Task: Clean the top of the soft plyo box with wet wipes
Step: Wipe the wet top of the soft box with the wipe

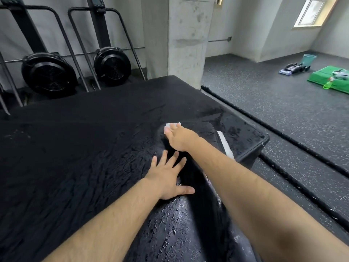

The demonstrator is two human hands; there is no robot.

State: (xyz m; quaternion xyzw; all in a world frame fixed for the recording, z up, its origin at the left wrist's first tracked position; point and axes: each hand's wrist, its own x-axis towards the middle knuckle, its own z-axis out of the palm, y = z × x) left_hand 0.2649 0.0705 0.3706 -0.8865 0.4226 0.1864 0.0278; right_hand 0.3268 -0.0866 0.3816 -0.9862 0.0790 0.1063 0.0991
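Note:
The black soft plyo box [79,148] fills the lower left and middle of the view, its wrinkled top glistening wet in patches near me and toward the right corner. My right hand [179,136] reaches out over the top and presses a white wet wipe [171,125] flat under straight fingers; only the wipe's far edge shows past the fingertips. My left hand [169,178] lies flat on the box closer to me, fingers spread, holding nothing.
A concrete pillar [186,40] stands just behind the box's far right corner. Two black fan machines [49,72] sit behind the box at the left. On the speckled floor at the far right lie a green mat [324,75], a green spray bottle [327,85] and a teal bucket [309,60].

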